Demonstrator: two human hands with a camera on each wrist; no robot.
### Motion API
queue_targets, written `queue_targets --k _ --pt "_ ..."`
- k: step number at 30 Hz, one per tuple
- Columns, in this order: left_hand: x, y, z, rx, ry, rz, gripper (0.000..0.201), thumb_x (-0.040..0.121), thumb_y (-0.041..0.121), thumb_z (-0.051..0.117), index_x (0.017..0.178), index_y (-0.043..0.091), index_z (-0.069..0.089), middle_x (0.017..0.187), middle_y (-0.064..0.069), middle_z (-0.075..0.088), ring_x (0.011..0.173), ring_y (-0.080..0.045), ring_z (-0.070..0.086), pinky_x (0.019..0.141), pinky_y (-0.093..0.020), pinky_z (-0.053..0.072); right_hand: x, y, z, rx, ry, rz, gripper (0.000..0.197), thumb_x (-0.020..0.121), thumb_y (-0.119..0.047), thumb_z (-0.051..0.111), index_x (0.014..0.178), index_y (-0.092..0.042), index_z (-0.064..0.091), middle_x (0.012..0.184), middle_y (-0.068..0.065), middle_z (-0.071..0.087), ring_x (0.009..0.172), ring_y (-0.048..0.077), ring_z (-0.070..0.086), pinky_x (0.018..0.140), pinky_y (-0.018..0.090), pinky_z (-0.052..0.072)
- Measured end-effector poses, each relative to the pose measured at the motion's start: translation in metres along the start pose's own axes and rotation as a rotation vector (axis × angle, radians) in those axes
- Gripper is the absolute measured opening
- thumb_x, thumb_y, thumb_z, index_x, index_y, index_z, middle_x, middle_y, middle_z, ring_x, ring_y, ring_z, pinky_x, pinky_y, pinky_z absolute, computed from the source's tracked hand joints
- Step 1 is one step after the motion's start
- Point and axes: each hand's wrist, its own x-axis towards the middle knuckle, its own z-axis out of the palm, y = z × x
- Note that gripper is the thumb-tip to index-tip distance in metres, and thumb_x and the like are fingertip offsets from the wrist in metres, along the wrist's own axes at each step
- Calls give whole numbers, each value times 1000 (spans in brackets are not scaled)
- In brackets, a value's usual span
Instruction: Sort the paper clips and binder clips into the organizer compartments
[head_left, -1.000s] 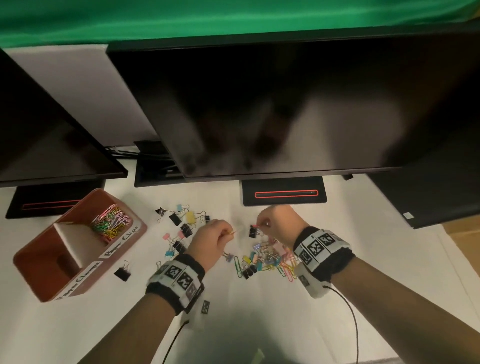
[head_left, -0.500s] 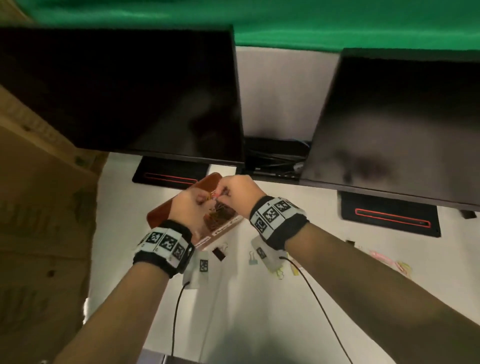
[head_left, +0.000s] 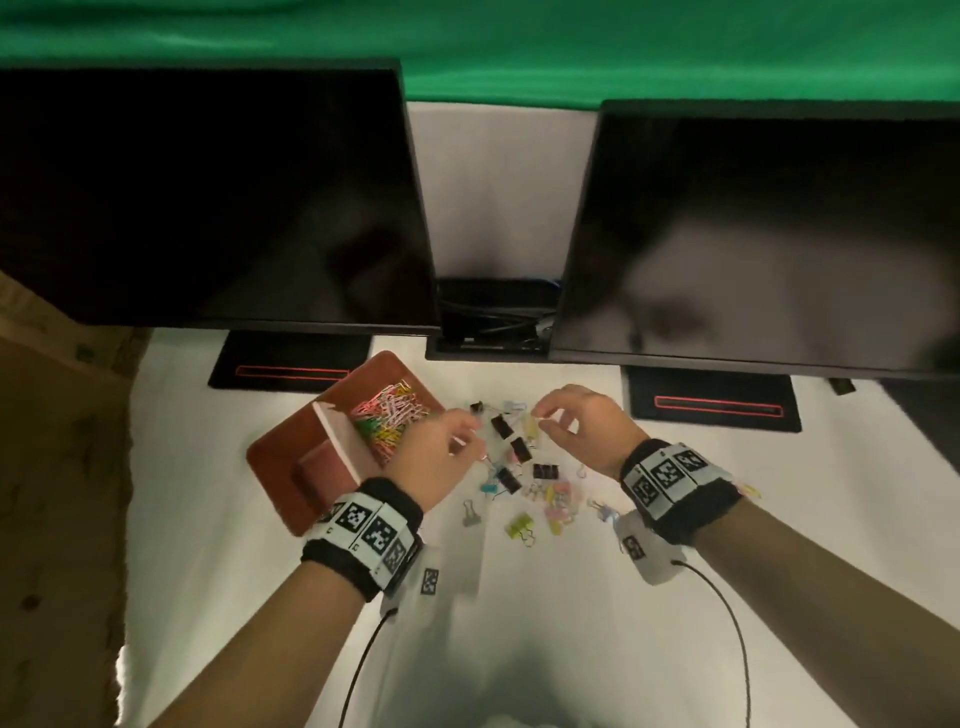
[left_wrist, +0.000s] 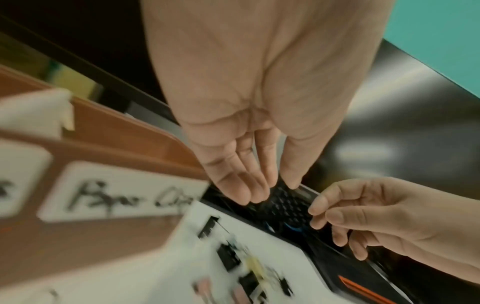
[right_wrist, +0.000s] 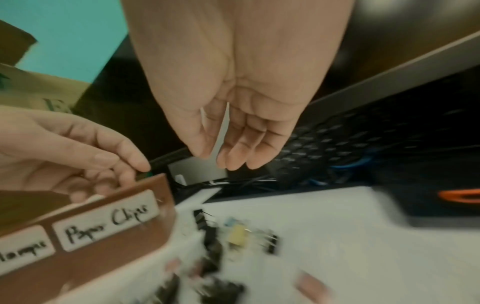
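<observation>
**Both hands over the loose clips, with nothing in them**

The brown leather-look organizer (head_left: 291, 467), divided by a white partition, is the landmark here. Its far compartment holds a heap of multicoloured wire paper clips (head_left: 387, 418); the near compartment looks bare, though the left arm hides part of it. Just right of the organizer, on the white desk (head_left: 519, 623), lies a scatter of small black and pastel binder clips (head_left: 511, 452), with a few pink paper clips (head_left: 558, 496) mixed in nearer the person.

The left hand (head_left: 434, 457) hovers at the organizer's right edge, fingers straight and loose; the left wrist view shows nothing in it. The right hand (head_left: 576, 426) hangs further right of the organizer, above the scatter, fingers lightly curled. It seems to hold nothing, though blur keeps me from being certain.

Both kinds of clip should be very light. The binder clips are stiff sprung steel, best pinched across the black body or lifted by the wire handles. The paper clips are thin, slick and prone to tangling, so they call for a fingertip pinch or a slide to the desk edge.

Half a second ago both hands met over the organizer, pinching something small together. Now they are apart, above the scatter to its right.
</observation>
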Motion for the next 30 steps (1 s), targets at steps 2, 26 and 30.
queue_targets --k 2,26,30 --pt "4 18 30 -6 -74 40 24 88 18 58 112 19 59 94 7 63 77 -4 58 64 -13 43 -26 36 -13 -48 -11 97 16 88 -21 59 103 -22 65 98 -4 59 73 13 57 76 27 50" --pt "13 70 205 172 -314 60 19 74 12 73 70 21 56 92 2 51 80 -15 57 75 -15 46 -114 172 -26 13 -216 84 10 77 -22 73 86 -18 70 100 -3 46 90 8 44 87 22 41" --pt "17 70 193 68 -229 55 20 73 13 75 70 23 58 91 0 58 72 -9 59 74 -21 52 -111 177 -30 39 -199 94 12 75 -20 74 87 -21 70 99 -5 50 90 6 46 90 21 43"
